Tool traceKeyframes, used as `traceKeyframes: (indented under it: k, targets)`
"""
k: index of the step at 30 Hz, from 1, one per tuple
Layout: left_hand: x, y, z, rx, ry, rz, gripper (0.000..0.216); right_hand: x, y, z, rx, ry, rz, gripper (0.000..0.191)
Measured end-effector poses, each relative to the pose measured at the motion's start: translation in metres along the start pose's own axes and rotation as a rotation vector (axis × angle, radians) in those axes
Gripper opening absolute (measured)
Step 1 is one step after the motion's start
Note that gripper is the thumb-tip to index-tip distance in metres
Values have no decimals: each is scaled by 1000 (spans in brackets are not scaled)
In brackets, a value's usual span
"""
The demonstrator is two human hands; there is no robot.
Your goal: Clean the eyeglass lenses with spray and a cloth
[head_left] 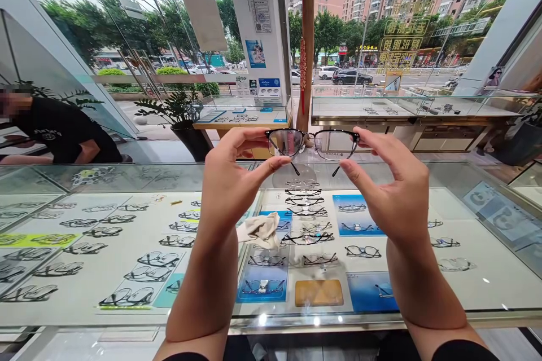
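A pair of eyeglasses [309, 136] with a dark upper rim and clear lenses is held up above the glass counter, its temples pointing down and toward me. My left hand [237, 175] pinches the left end of the frame between thumb and fingers. At the opposite end, my right hand [387, 180] grips the frame near the hinge in the same way. Below them, a crumpled light cloth [261, 229] lies on the counter. Near it, several eyeglasses [304, 201] form a column under my hands.
The glass display counter [203, 316] spans the foreground and holds rows of eyeglasses [148, 274]. A tan rectangular piece [318, 293] lies near its front edge. A seated person [63, 130] in black is at left. Beyond stand a potted plant [182, 118], a wooden post [307, 56] and another display case [359, 107].
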State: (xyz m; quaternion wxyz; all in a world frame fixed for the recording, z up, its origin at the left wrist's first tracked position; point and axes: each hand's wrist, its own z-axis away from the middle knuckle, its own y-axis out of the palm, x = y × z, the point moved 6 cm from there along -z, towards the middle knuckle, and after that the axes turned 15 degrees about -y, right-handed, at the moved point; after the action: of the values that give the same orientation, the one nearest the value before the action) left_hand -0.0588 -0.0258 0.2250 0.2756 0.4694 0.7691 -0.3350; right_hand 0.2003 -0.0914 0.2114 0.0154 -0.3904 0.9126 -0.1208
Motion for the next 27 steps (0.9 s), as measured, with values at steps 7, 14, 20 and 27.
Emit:
traceKeyframes:
  k: [7, 14, 20, 27]
  targets:
    - [-1, -1, 0, 9, -33, -9, 53, 1, 0, 0, -5, -16, -5, 42]
    - [-7, -1, 0, 24, -94, 4, 47, 2, -1, 0, -3, -8, 9, 42]
    - [-10, -2, 0, 25, -133, -10, 44, 4, -1, 0, -12, -9, 6, 40]
    - [-5, -3, -1, 29, -76, -26, 45, 5, -2, 0, 2, 20, 8, 40]
